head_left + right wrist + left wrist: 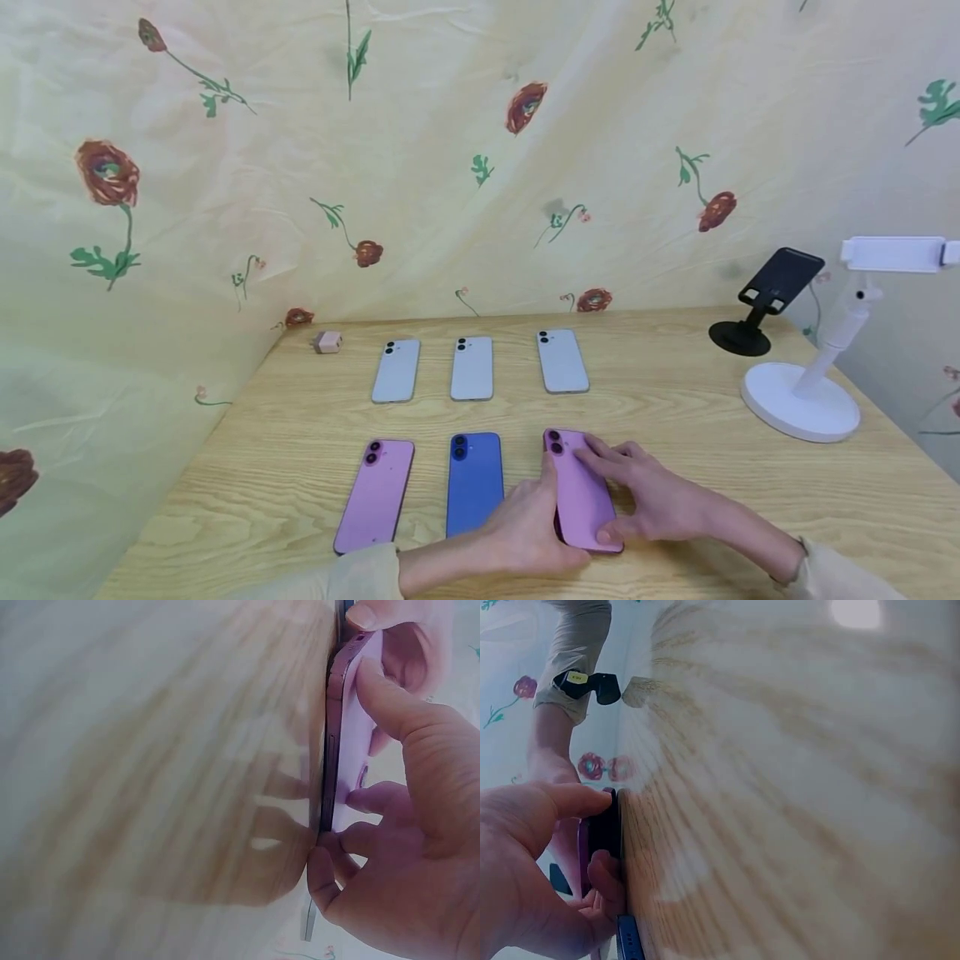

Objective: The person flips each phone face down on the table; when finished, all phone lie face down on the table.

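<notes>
Both hands are on a pink smartphone [581,492] that lies back up, its dark lower left edge showing in the head view. My left hand [525,529] grips its left side, thumb along that edge and fingers by the bottom end. From the right, my right hand [656,496] holds it, the thumb [390,701] on the back near the bottom corner and the other fingers at the back and upper right edge. Just left of it lies a blue smartphone [475,479], its lower right corner hidden by my left hand. Another pink smartphone [377,496] lies farther left.
Behind lie a white smartphone [396,371], a second white smartphone [472,368] and a third white smartphone [562,360]. A pink charger plug [327,342] sits back left. At right stand a black phone stand [738,337] and a white phone stand [798,404]. Floral cloth [450,167] encloses the wooden table [660,375].
</notes>
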Motion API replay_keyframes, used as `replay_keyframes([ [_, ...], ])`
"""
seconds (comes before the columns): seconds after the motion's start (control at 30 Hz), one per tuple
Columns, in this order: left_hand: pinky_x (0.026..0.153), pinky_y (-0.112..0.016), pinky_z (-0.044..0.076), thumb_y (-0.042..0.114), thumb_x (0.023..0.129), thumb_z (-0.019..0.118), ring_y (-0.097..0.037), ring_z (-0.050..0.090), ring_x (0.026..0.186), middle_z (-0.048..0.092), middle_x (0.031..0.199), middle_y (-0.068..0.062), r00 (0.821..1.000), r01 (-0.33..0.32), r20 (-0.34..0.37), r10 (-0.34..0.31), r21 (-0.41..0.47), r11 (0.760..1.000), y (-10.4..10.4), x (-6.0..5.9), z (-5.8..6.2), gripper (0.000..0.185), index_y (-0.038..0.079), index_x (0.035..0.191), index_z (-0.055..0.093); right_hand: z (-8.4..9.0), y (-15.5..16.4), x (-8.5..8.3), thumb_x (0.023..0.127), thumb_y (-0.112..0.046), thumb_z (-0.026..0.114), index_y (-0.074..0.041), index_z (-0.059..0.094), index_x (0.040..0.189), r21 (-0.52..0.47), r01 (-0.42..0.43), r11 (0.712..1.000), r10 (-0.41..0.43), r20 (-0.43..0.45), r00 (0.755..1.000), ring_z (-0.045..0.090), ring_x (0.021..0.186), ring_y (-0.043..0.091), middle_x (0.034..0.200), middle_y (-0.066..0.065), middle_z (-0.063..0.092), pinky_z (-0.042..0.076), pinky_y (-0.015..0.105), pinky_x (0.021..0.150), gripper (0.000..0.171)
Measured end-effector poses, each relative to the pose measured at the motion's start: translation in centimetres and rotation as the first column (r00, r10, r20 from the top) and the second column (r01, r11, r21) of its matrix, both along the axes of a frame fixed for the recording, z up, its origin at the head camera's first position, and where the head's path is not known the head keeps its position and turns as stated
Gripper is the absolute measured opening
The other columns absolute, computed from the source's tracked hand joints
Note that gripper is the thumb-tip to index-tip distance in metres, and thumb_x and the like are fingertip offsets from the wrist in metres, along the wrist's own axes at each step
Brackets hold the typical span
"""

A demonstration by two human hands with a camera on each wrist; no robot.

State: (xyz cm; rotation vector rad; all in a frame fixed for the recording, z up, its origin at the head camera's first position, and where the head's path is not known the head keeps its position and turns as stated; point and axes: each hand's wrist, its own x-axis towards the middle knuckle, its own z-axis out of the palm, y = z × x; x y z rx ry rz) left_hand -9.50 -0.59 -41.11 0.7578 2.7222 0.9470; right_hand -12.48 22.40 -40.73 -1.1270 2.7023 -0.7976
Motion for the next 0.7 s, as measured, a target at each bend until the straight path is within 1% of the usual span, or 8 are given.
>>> replay_keyframes([
  [0.1,0.052,-0.02,0.043,0.03,0.067,0.09,-0.003,0.051,0.061,0.055,0.073,0.004,0.999,-0.027,-0.02,0.025,-0.062,0.998,0.11,0.04,0.03,0.121,-0.014,0.153,0.017,-0.03,-0.14,-0.03,0.082,-0.058,0.074,-0.001,0.045,0.149,0.009,0.001,1.0,-0.001,-0.008,1.0,0.041,0.115,0.025,0.155,0.028,0.031,0.045,0.038,0.089,0.093],
  [0.17,0.05,-0.021,0.043,0.033,0.067,0.09,-0.004,0.05,0.058,0.054,0.07,0.003,0.999,-0.034,-0.038,0.03,-0.098,0.995,0.16,0.04,0.05,0.121,-0.013,0.152,0.018,-0.03,-0.21,-0.03,0.082,-0.057,0.075,-0.001,0.045,0.149,0.013,0.003,1.0,-0.003,-0.005,1.0,0.04,0.114,0.025,0.156,0.027,0.031,0.045,0.037,0.088,0.093],
  [0.3,0.051,-0.023,0.044,0.035,0.067,0.09,-0.006,0.051,0.058,0.056,0.071,0.001,0.998,-0.03,-0.057,0.022,-0.145,0.989,0.16,-0.02,0.08,0.12,-0.014,0.152,0.021,-0.05,-0.28,0.04,0.082,-0.059,0.074,-0.001,0.044,0.15,0.019,0.003,1.0,-0.004,0.015,1.0,0.039,0.113,0.023,0.157,0.026,0.029,0.044,0.036,0.087,0.094],
  [0.47,0.051,-0.023,0.044,0.036,0.067,0.09,-0.005,0.05,0.059,0.054,0.072,0.004,0.999,-0.016,-0.036,0.01,-0.168,0.986,0.07,-0.09,0.1,0.12,-0.009,0.154,0.02,-0.09,-0.32,0.06,0.081,-0.062,0.073,0.0,0.044,0.15,0.021,0.007,1.0,-0.008,0.028,1.0,0.038,0.111,0.022,0.157,0.026,0.028,0.044,0.035,0.087,0.097],
  [0.53,0.052,-0.022,0.044,0.035,0.068,0.09,-0.005,0.05,0.059,0.055,0.072,0.004,0.999,-0.005,-0.036,-0.001,-0.17,0.985,0.04,-0.09,0.12,0.118,-0.007,0.155,0.022,-0.11,-0.35,0.03,0.081,-0.062,0.073,0.0,0.043,0.15,0.028,0.009,1.0,-0.009,0.029,1.0,0.038,0.111,0.022,0.158,0.025,0.028,0.043,0.034,0.086,0.097],
  [0.6,0.052,-0.021,0.044,0.035,0.068,0.09,-0.005,0.051,0.06,0.057,0.074,0.003,0.998,0.013,-0.055,-0.023,-0.174,0.985,-0.02,-0.12,0.07,0.114,-0.006,0.154,0.025,-0.15,-0.39,0.01,0.081,-0.063,0.073,0.0,0.044,0.15,0.035,0.01,0.999,-0.011,0.029,1.0,0.037,0.111,0.022,0.158,0.024,0.028,0.043,0.033,0.086,0.098],
  [0.67,0.052,-0.02,0.044,0.035,0.07,0.089,-0.005,0.052,0.062,0.06,0.078,0.001,0.996,0.042,-0.072,-0.055,-0.174,0.984,-0.17,-0.09,0.01,0.112,-0.006,0.153,0.026,-0.16,-0.44,0.03,0.08,-0.063,0.073,0.0,0.043,0.15,0.037,0.011,0.999,-0.012,0.035,0.999,0.037,0.11,0.021,0.158,0.023,0.028,0.043,0.032,0.085,0.098],
  [0.7,0.054,-0.019,0.045,0.035,0.071,0.088,-0.005,0.054,0.065,0.063,0.084,0.0,0.993,0.056,-0.09,-0.073,-0.177,0.983,-0.31,-0.07,-0.03,0.11,-0.006,0.153,0.027,-0.16,-0.46,0.04,0.08,-0.064,0.073,0.0,0.043,0.15,0.036,0.01,0.999,-0.012,0.041,0.999,0.037,0.11,0.021,0.159,0.023,0.028,0.042,0.032,0.085,0.099],
])
